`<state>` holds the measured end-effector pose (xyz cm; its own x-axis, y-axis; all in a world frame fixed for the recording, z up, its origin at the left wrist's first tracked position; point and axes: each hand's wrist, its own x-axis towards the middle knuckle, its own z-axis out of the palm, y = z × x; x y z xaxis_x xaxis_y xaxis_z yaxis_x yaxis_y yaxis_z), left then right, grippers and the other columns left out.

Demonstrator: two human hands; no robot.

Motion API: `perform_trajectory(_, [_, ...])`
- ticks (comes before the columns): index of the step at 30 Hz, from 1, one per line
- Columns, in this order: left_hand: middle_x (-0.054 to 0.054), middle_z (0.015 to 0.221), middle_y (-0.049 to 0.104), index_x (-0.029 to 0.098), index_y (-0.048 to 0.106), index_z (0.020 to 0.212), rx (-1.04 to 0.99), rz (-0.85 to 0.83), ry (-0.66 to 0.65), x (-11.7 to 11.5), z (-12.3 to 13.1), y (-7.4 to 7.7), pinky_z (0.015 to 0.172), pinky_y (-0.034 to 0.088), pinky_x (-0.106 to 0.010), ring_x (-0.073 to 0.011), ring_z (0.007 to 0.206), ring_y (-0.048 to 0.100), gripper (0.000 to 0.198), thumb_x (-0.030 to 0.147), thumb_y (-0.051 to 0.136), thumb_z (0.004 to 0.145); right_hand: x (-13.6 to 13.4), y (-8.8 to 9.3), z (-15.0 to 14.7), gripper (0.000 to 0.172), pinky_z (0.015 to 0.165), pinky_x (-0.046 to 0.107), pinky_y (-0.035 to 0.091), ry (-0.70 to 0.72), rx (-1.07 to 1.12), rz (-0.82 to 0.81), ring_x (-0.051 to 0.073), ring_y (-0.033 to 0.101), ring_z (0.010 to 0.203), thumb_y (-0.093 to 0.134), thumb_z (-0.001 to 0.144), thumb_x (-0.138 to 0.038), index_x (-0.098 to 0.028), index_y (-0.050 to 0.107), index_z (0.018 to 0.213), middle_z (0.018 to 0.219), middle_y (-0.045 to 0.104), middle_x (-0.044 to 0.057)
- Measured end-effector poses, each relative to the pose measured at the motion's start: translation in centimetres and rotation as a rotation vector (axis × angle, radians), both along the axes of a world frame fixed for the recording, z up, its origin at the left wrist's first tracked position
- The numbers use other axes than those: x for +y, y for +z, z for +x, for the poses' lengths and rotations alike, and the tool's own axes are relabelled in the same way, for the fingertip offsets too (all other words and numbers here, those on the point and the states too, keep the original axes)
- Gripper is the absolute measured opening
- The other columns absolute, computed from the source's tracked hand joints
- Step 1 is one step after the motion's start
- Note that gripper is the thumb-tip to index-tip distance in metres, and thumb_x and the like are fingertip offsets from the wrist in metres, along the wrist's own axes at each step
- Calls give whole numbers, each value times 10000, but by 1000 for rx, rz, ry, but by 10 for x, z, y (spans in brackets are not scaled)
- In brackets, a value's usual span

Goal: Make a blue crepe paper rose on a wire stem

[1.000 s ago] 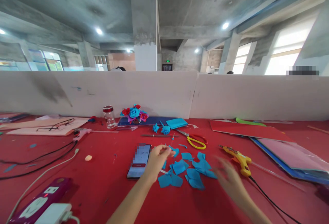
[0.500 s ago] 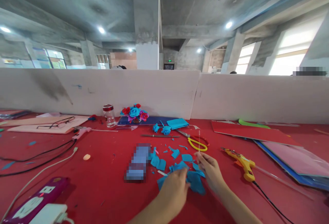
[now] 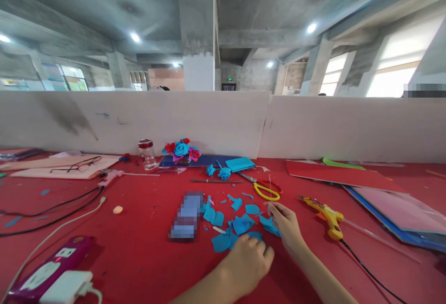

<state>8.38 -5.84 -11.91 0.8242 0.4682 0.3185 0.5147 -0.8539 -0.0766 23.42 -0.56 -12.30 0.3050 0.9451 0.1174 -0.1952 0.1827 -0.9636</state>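
My left hand (image 3: 248, 263) is low at the centre, fingers bent and closed, over the near edge of the cut blue paper pieces (image 3: 243, 224); whatever it may hold is hidden. To its right, my right hand (image 3: 286, 222) pinches a thin pale stick (image 3: 270, 188) that points up and away. Blue pieces lie just left of that hand. Scissors (image 3: 266, 191) with yellow and red handles rest beyond it. Blue paper flowers (image 3: 224, 173) and a folded blue sheet (image 3: 240, 164) lie farther back.
A phone (image 3: 187, 215) lies left of the pieces. At right are a yellow glue gun (image 3: 329, 218) and stacked sheets (image 3: 397, 211). A power strip (image 3: 52, 267), pink glue gun (image 3: 110, 177), jar (image 3: 148, 155) and flower arrangement (image 3: 183, 150) are at left and back.
My left hand has moved slightly right and nearer to me, off the blue pieces, uncovering more of them. My right hand has barely moved and still pinches the stick.
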Motion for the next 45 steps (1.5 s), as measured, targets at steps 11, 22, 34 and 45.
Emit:
perform_trajectory(11, [-28, 707, 628, 130, 573, 905, -1057, -1213, 342, 50, -33, 14, 584, 433, -235, -130, 605, 574, 259, 213, 574, 659, 4, -3, 4, 323, 326, 179, 182, 39, -5, -32, 20, 280, 329, 681, 549, -424, -127, 639, 668, 436, 426, -64])
perform_trajectory(22, [-35, 690, 631, 129, 624, 739, -1052, -1034, 304, 47, -34, 15, 625, 432, -249, -155, 663, 565, 165, 221, 646, 604, -14, 10, -14, 278, 345, 173, 187, 419, 29, -129, 21, 298, 365, 637, 640, -424, -166, 540, 604, 612, 568, -9])
perform_trajectory(34, [-23, 716, 620, 139, 620, 789, -1173, -1284, 380, 52, -46, 24, 630, 416, -234, -115, 625, 546, 230, 209, 656, 573, -9, 14, -4, 278, 556, 233, 382, 373, -121, 47, 111, 501, 567, 626, 694, -411, -164, 665, 815, 587, 593, 12])
perform_trajectory(45, [-22, 781, 622, 169, 645, 835, -1049, -1129, 613, 60, -73, 43, 589, 353, -223, -150, 724, 517, 291, 383, 590, 645, 5, 17, 39, 235, 385, 182, 313, -182, -115, 24, 69, 407, 427, 543, 631, -391, -215, 570, 784, 548, 485, -45])
